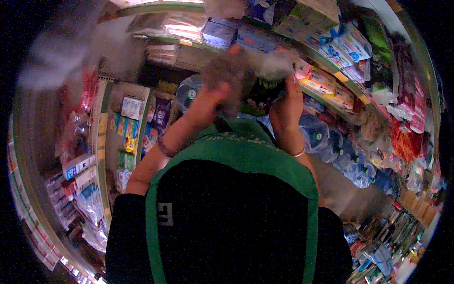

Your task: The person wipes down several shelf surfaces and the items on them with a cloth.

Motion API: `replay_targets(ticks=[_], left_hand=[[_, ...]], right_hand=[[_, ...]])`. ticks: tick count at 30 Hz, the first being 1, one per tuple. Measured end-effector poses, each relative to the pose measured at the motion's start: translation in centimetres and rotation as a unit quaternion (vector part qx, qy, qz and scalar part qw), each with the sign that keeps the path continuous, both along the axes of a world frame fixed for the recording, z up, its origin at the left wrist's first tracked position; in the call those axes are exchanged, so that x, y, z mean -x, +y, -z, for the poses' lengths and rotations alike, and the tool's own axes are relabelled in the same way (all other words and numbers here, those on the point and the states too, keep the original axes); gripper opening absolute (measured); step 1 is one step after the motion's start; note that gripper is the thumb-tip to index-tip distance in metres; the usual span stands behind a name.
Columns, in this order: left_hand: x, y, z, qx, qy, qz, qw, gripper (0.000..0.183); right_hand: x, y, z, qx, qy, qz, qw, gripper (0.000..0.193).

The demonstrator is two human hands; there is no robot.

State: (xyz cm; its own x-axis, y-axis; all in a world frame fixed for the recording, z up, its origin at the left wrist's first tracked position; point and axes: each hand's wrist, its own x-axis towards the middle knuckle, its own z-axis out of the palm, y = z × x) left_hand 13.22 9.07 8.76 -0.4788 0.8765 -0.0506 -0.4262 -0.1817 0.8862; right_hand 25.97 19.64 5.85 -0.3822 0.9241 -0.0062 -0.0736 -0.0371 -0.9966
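Both my arms reach forward past my green apron (236, 149). A blurred grey-brown, cloth-like thing (228, 71) is at my left hand (213, 98), whose fingers seem closed round it; motion smears its shape. On the other side, my right hand (286, 106) grips the side of a dark green and black bundle (265, 94), thumb and fingers pointing up. A pale, hazy thing (279, 64) shows above this bundle, too smeared to name. The two held things lie against each other, and I cannot tell whether they are joined.
Large clear water bottles (314, 135) stand in a row on the right, below a shelf of orange boxes (331, 87). Another big bottle (190, 93) is behind my left wrist. Shelves with small boxes (132, 108) rise on the left. Blue boxes (220, 34) sit on the shelf ahead.
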Motion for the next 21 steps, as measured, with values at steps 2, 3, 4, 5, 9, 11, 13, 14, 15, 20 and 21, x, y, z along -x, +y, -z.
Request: replay_targets(ticks=[2, 3, 4, 5, 9, 11, 13, 14, 15, 20, 21], left_hand=[[-0.2, 1.1, -0.1, -0.021, 0.246, -0.001, 0.969, 0.045], [0.0, 1.8, 0.0, -0.049, 0.424, 0.002, 0.904, 0.040], [-0.1, 2.2, 0.8, -0.049, 0.424, 0.001, 0.904, 0.040], [-0.4, 2.4, 2.0, -0.032, 0.410, -0.062, 0.909, 0.035], [0.7, 3.4, 1.5, 0.066, 0.285, -0.089, 0.952, 0.035], [2.0, 3.9, 1.0, 0.207, 0.230, -0.046, 0.950, 0.036], [4.7, 4.4, 2.9, 0.341, 0.170, -0.003, 0.924, 0.038], [7.2, 4.0, 6.5, 0.299, 0.155, -0.033, 0.941, 0.044], [9.0, 3.2, 9.5, 0.254, 0.141, -0.057, 0.955, 0.050], [7.9, 0.5, 6.1, 0.096, 0.451, -0.054, 0.886, 0.056], [7.7, 0.3, 4.1, 0.099, 0.319, 0.034, 0.942, 0.056]], right_hand=[[0.9, -0.9, -1.1, 0.191, 0.145, -0.025, 0.971, 0.031], [1.3, -1.4, -2.1, 0.191, 0.144, -0.026, 0.971, 0.031], [1.5, -1.7, -2.8, 0.228, 0.153, -0.025, 0.961, 0.031], [1.6, -1.8, -3.1, 0.263, 0.162, -0.023, 0.951, 0.031], [0.0, -1.0, 2.7, -0.208, -0.245, -0.068, 0.944, 0.033], [-0.1, -1.1, 3.3, -0.124, -0.144, -0.061, 0.980, 0.035], [-0.8, -0.5, 2.8, -0.051, -0.083, -0.017, 0.995, 0.037], [-1.0, -0.1, 1.7, -0.001, -0.021, -0.015, 1.000, 0.037], [-1.3, 0.4, 0.5, 0.050, 0.043, -0.004, 0.998, 0.037], [-0.2, 1.4, -2.7, 0.244, 0.258, -0.022, 0.934, 0.036], [0.0, 1.3, -2.9, 0.244, 0.260, -0.022, 0.934, 0.036]])
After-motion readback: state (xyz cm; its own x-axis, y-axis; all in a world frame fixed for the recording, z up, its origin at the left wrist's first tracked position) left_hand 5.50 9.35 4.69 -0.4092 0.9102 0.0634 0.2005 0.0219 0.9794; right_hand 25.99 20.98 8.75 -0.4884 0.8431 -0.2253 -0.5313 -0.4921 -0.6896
